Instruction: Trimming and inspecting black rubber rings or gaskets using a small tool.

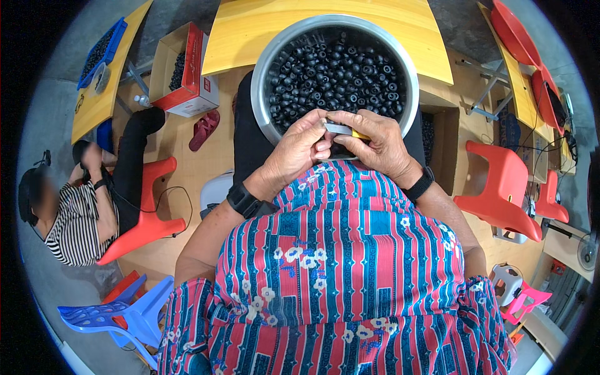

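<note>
A large metal basin [409,75] rests at my lap, holding many small round black parts [337,72], some showing a ring-shaped end. Over its near rim, my right hand [379,140] is closed around a small knife [338,129] with a yellow handle and a short flat blade. The blade points left, toward my left hand [302,142]. That hand is closed, thumb and fingertips pinched together at the blade's end. Whatever sits between those fingertips is too small and covered to make out.
A yellow table [231,37] stands beyond the basin. On the left are a red-and-white carton [203,94], a dark red slipper [204,130] and a seated person [81,219] in a striped shirt. Red stools [494,184] stand right, beside an open cardboard box [445,134]. A blue chair [125,312] is lower left.
</note>
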`<move>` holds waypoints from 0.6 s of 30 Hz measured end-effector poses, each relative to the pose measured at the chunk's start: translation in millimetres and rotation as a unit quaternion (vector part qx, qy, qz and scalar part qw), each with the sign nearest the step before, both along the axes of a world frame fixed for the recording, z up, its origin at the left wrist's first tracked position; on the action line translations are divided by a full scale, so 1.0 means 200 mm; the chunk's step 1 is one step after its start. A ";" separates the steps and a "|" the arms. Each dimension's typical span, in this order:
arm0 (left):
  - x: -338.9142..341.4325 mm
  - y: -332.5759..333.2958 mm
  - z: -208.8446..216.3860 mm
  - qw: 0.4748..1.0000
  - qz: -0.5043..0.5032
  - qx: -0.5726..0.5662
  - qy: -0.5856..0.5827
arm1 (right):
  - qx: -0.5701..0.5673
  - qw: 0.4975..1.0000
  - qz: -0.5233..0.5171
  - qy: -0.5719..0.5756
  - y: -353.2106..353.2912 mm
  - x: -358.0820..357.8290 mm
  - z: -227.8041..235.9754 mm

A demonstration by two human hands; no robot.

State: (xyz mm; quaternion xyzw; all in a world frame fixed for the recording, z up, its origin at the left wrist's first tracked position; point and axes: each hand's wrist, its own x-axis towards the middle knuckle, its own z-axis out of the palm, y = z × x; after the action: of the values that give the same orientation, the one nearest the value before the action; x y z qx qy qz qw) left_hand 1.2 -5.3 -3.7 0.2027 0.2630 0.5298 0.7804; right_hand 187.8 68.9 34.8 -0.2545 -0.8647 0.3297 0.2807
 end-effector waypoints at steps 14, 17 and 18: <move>-0.15 0.02 0.04 0.982 0.087 0.034 0.163 | -0.116 0.973 -0.167 0.110 0.06 0.02 -0.14; -0.13 0.05 0.04 0.887 0.104 0.134 0.430 | -0.140 0.967 -0.173 0.126 0.05 0.02 -0.13; -0.11 0.06 0.05 0.770 0.126 0.222 0.585 | -0.140 0.967 -0.173 0.126 0.05 0.02 -0.12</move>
State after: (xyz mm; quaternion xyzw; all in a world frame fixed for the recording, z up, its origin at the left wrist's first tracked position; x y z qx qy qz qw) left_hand -21.1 7.3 5.3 0.6060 0.5669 0.4463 0.3349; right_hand 191.6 78.9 10.5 -0.3934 -0.7107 0.4232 0.4014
